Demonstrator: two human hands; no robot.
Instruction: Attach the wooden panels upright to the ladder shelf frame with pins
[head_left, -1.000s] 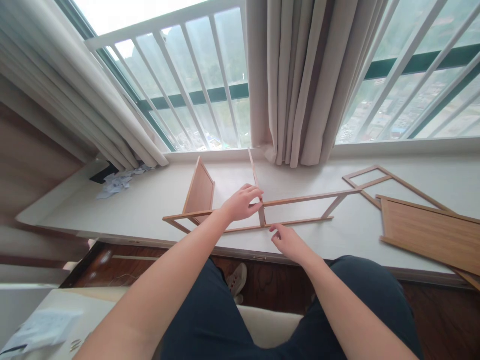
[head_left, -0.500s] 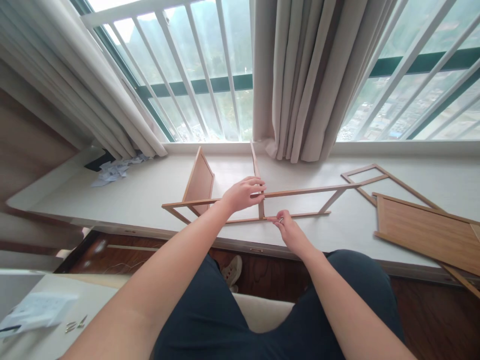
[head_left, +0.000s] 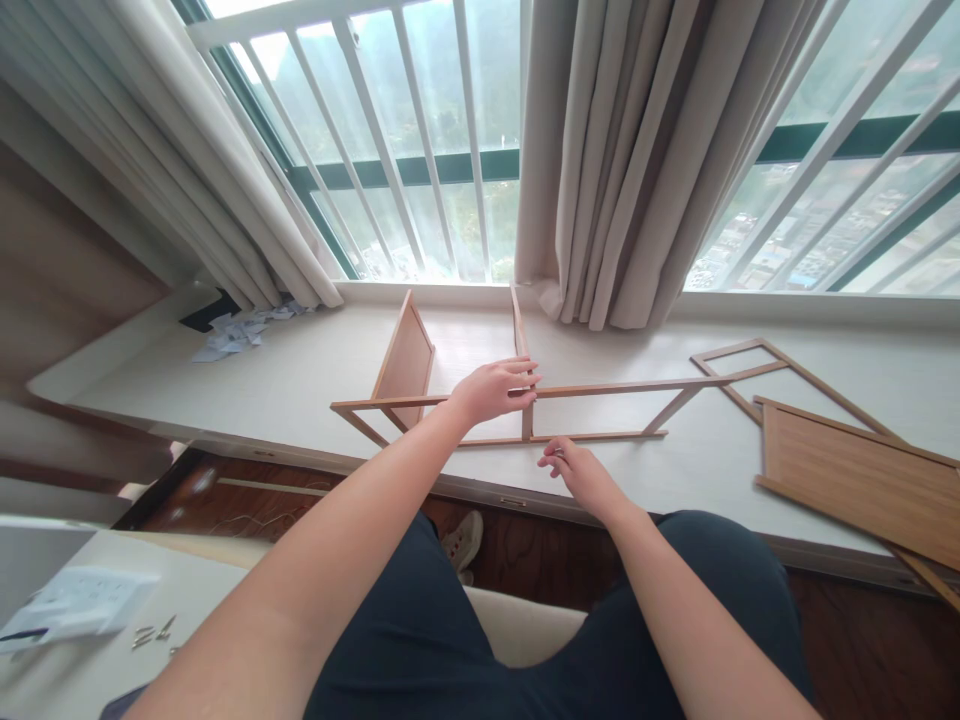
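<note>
A wooden frame (head_left: 622, 387) stands on its side on the white ledge, with a crossbar in the middle and a wooden panel (head_left: 403, 360) upright near its left end. My left hand (head_left: 495, 390) grips the upper rail where the crossbar meets it, fingers wrapped over the wood. Just below and right of that joint, my right hand (head_left: 566, 465) is beside the lower rail, its fingers curled together. Something small may be between those fingertips, too small to make out.
A second wooden frame (head_left: 832, 390) and a flat wooden panel (head_left: 862, 470) lie at the right, overhanging the ledge (head_left: 247, 400). Paper scraps (head_left: 229, 337) lie at the far left. Screws (head_left: 154, 632) and a plastic bag (head_left: 86, 605) rest on a lower-left surface.
My right hand has drawn slightly down from the joint, and its fingers have come away from the lower rail. My left hand keeps its place on the frame. The view has shifted a little.
</note>
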